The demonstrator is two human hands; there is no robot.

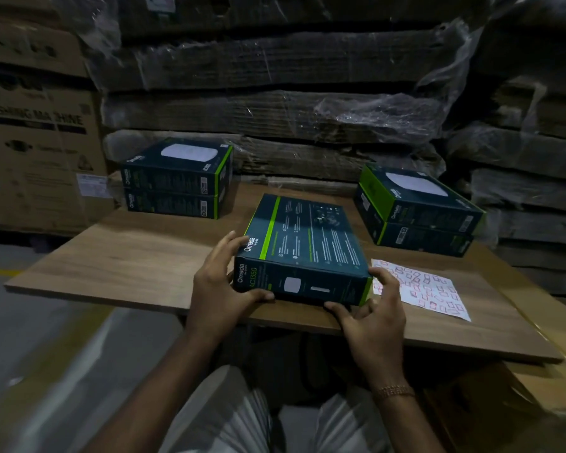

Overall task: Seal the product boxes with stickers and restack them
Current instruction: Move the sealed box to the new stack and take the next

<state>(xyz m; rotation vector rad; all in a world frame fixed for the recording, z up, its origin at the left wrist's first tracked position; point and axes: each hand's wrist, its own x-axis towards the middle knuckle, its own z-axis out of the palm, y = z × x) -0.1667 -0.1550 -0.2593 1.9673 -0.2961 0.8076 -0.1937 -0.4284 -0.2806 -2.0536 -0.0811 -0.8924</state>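
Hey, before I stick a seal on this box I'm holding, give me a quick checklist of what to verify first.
1. Box held steady: left hand and right hand both grip the Omada box at its near corners: ok.
2. Sticker sheet within reach, right of the box: ok.
3. A hand free to peel a sticker: not ok.
4. Box flap fully closed: cannot tell.
5. Left stack and right stack sit level for restacking: ok.
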